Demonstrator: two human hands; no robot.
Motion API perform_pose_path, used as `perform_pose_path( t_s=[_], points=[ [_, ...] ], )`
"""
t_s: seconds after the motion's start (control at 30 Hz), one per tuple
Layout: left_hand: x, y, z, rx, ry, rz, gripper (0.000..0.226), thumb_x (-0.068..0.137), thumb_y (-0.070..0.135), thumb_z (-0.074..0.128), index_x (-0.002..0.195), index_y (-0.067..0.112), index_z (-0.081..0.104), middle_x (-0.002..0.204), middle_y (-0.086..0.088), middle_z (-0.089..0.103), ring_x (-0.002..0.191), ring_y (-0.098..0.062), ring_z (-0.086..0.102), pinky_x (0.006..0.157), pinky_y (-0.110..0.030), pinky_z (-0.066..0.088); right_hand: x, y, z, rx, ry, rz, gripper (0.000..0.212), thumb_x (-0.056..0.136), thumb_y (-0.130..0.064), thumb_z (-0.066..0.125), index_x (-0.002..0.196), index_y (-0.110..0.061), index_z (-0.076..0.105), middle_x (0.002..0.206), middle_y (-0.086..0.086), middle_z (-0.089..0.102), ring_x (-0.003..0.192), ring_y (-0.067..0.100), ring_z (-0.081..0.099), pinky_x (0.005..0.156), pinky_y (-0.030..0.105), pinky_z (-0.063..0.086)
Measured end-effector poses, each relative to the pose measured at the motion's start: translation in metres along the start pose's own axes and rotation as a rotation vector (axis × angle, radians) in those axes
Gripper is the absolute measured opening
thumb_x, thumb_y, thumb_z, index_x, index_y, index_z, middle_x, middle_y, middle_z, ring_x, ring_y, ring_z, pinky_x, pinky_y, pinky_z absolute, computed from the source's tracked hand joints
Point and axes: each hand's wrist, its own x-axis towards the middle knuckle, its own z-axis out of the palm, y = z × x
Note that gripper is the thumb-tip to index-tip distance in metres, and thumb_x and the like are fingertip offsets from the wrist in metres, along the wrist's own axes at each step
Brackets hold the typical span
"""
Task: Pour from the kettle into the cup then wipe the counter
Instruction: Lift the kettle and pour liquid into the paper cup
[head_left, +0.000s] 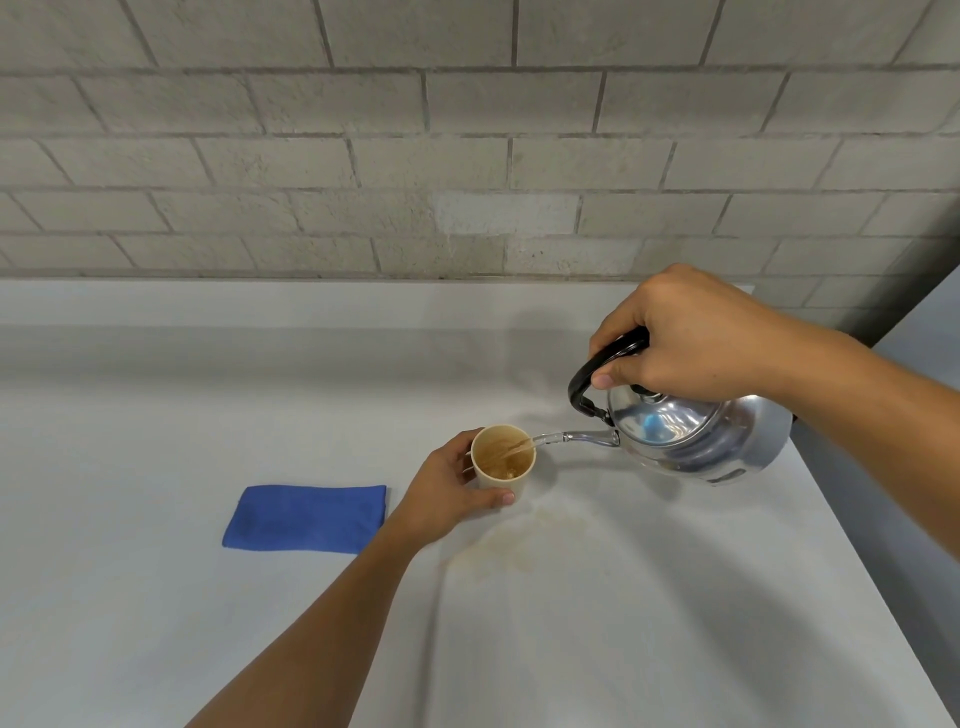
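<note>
Polished, mirror-bright round metal kettle (696, 436), glossy enough to carry blurred reflections, a blue glint among them; slim metal spout (587, 438) equally shiny. Curved black handle (605, 364), smooth and glossy, plastic by the look. Small cream cup (503, 462), matt outside, material not certain, brown liquid glistening inside. Folded blue cloth (306, 518), soft, matt, finely napped. Pale grey counter (208, 623), smooth with a dull sheen, marked by a faint brownish stain (511, 545). Grey brick wall (363, 156), rough, matt, with recessed darker joints.
</note>
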Motion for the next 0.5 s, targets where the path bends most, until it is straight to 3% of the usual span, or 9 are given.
perform_pose_path(
  t_s=[0.17, 0.33, 0.5],
  points=[
    [0.000, 0.000, 0.000, 0.006, -0.001, -0.005, 0.079, 0.064, 0.014, 0.099, 0.133, 0.030, 0.063, 0.125, 0.010, 0.075, 0.119, -0.012, 0.070, 0.098, -0.023, 0.056, 0.000, 0.001, 0.001, 0.011, 0.010, 0.014, 0.016, 0.075, -0.046, 0.084, 0.090, -0.041, 0.081, 0.068, -0.047, 0.059, 0.071, -0.014, 0.058, 0.051, 0.017, 0.036],
    [0.000, 0.001, -0.001, 0.018, -0.004, -0.014, 0.078, 0.065, 0.014, 0.099, 0.133, 0.030, 0.063, 0.125, 0.010, 0.075, 0.118, -0.011, 0.070, 0.096, -0.022, 0.056, -0.007, 0.008, 0.007, 0.092, 0.039, 0.067, 0.015, 0.075, -0.044, 0.085, 0.089, -0.040, 0.082, 0.059, -0.015, 0.071, 0.067, -0.004, 0.061, 0.051, 0.018, 0.037],
    [0.000, 0.004, -0.001, 0.033, -0.002, -0.016, 0.075, 0.065, 0.010, 0.098, 0.127, 0.035, 0.064, 0.124, 0.011, 0.075, 0.116, -0.009, 0.071, 0.095, -0.018, 0.054, -0.020, 0.021, 0.017, 0.206, 0.054, 0.161, 0.012, 0.073, -0.045, 0.085, 0.084, -0.043, 0.080, 0.063, -0.015, 0.074, 0.060, 0.006, 0.066, 0.059, 0.029, 0.054]
  ],
)
